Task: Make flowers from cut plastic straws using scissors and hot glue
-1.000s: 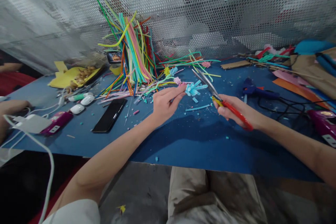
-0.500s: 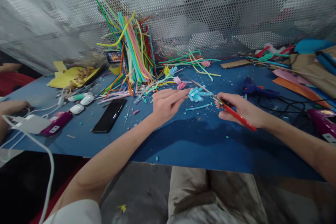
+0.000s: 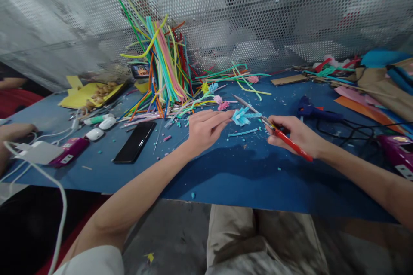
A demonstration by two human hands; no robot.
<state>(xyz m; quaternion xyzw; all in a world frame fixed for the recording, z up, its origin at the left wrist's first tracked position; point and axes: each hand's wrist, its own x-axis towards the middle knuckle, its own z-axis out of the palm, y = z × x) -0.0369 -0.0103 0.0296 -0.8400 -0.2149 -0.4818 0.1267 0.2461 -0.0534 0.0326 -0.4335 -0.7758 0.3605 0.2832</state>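
Note:
Between the fingertips of my left hand [image 3: 208, 129] is a light-blue pipe-cleaner flower [image 3: 240, 116] with several short petals. My right hand [image 3: 292, 135] is closed on red-handled scissors [image 3: 288, 141], whose blades point up and left. One longer blue strand sticks out from the flower toward the blades. Whether the blades touch it I cannot tell. Below the flower, a loose blue pipe-cleaner piece [image 3: 243, 132] lies on the blue table [image 3: 245, 180] among tiny clippings. Just behind are small pink [image 3: 223, 105] and yellow [image 3: 204, 87] pipe-cleaner flowers.
A tall bundle of coloured pipe cleaners [image 3: 164, 64] stands behind my left hand. A black phone [image 3: 134, 142] lies at left, near a white charger [image 3: 43, 153] and another person's hand [image 3: 19, 131]. On the right are a blue glue gun [image 3: 318, 111], its cable and coloured paper.
Both hands stay almost in place. The flower has turned slightly between my left fingers, and the scissors have shifted a little with my right hand.

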